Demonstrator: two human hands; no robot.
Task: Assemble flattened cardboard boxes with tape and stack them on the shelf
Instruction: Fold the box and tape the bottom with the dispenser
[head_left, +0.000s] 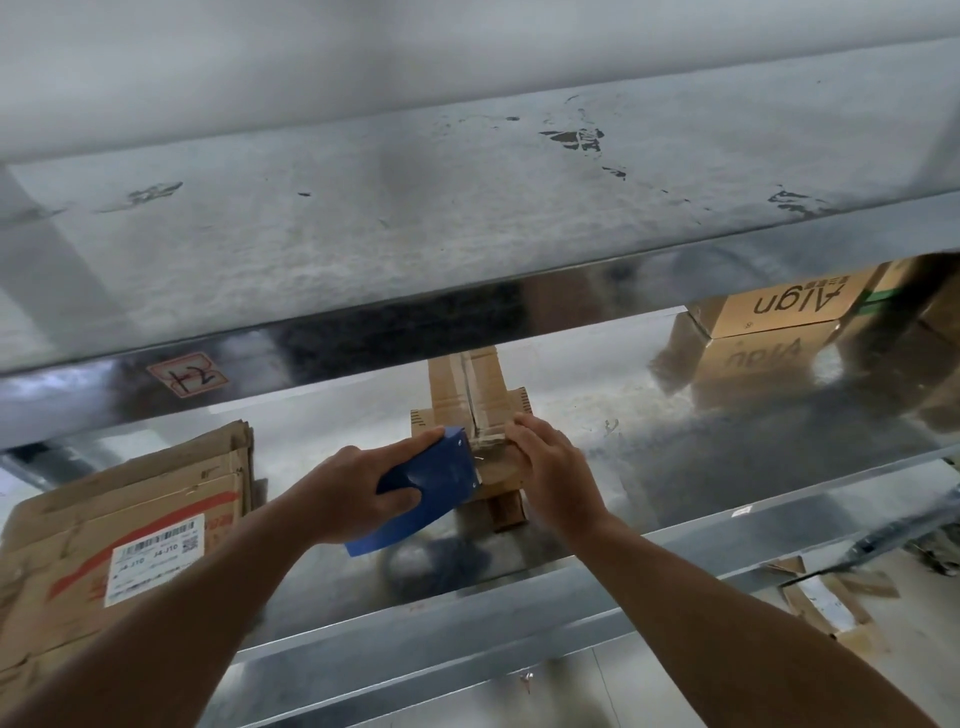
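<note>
A small brown cardboard box stands on the shiny metal shelf, with clear tape running down its middle seam. My left hand grips a blue tape dispenser pressed against the box's near end. On the right side of that end, my right hand holds the box, fingers curled over the taped edge. The far part of the box is hidden behind the upper shelf's front rail.
A stack of flattened cardboard boxes with a white label lies at the left of the shelf. An assembled box printed "Algn" sits at the back right. The upper shelf overhangs close above. Cardboard scraps lie on the floor.
</note>
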